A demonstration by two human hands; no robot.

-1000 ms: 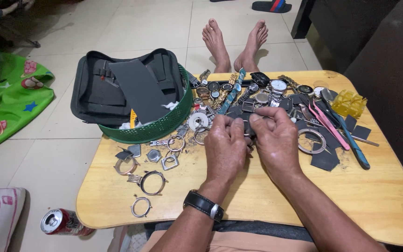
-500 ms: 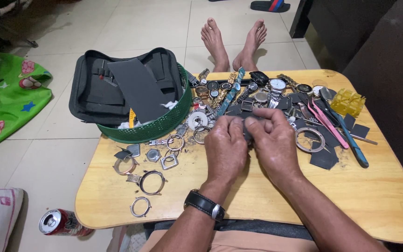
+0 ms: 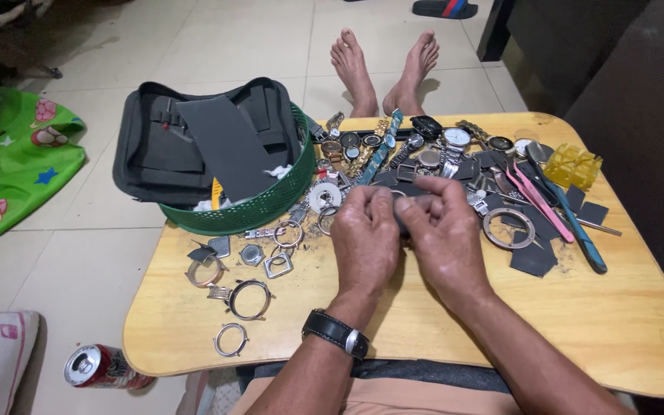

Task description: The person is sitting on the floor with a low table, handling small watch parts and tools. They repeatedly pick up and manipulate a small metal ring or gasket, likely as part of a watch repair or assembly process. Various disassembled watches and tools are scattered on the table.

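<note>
My left hand [image 3: 366,238] and my right hand [image 3: 443,234] meet over the middle of a small wooden table [image 3: 593,323]. Together they pinch a small dark watch part [image 3: 401,211] between the fingertips; most of it is hidden by the fingers. A black wristwatch [image 3: 337,333] sits on my left wrist. Beyond the hands lies a heap of watches [image 3: 424,146] and straps. Loose metal watch cases and rings [image 3: 251,296] lie to the left of my left hand.
A green basket [image 3: 270,204] holds a black zip case [image 3: 155,154] at the table's far left. Pink tweezers [image 3: 539,200], a blue-handled tool [image 3: 578,230], a yellow block [image 3: 572,165] and dark squares lie right. A drink can [image 3: 97,367] lies on the floor. Bare feet [image 3: 386,69] rest beyond.
Both hands stay together on the small dark part; the fingers have shifted slightly around it. Nothing else on the table has moved.
</note>
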